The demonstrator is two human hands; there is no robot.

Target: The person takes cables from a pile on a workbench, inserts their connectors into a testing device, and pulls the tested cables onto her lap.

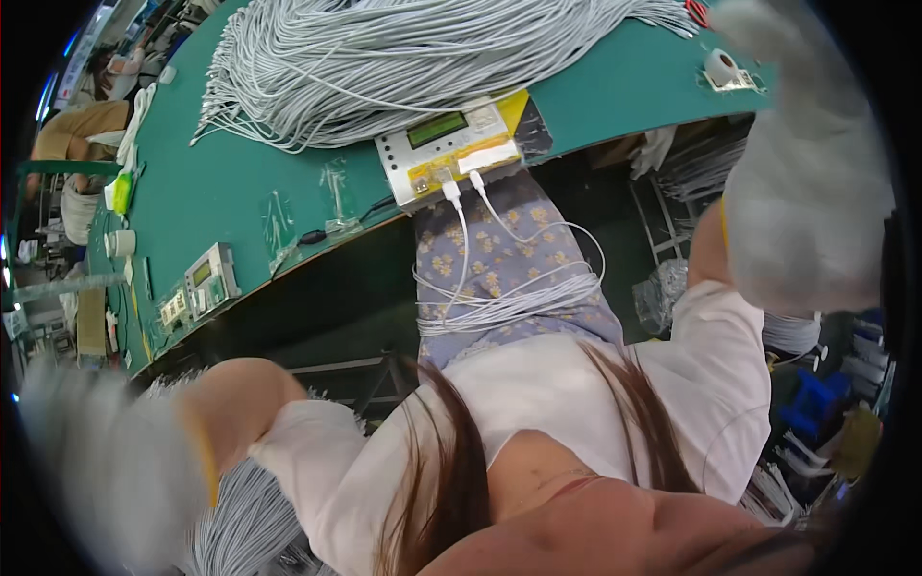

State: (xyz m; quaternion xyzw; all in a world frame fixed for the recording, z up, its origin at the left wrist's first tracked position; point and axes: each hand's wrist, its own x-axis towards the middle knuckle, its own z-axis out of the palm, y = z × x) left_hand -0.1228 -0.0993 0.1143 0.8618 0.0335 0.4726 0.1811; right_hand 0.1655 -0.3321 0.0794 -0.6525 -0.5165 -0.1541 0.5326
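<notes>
— Two gloved hands, both raised and blurred. Where are they?
— The left hand hangs low at the left, below the counter's front edge, near a hanging bundle of grey cables. The right hand is lifted at the right, past the counter's far end.
— And the fingers?
— Too smeared to tell on either hand; neither visibly holds anything.
— What lies between them?
— A tester box with a green display sits right at the counter's front edge, partly overhanging. Two white plugs run from it into a looped white cable resting on the person's lap.
— Room on the counter?
— A big heap of grey cables fills the stretch behind the box. Bare green mat lies to its left, up to a smaller tester near the edge. A tape roll stands near the right end.
</notes>
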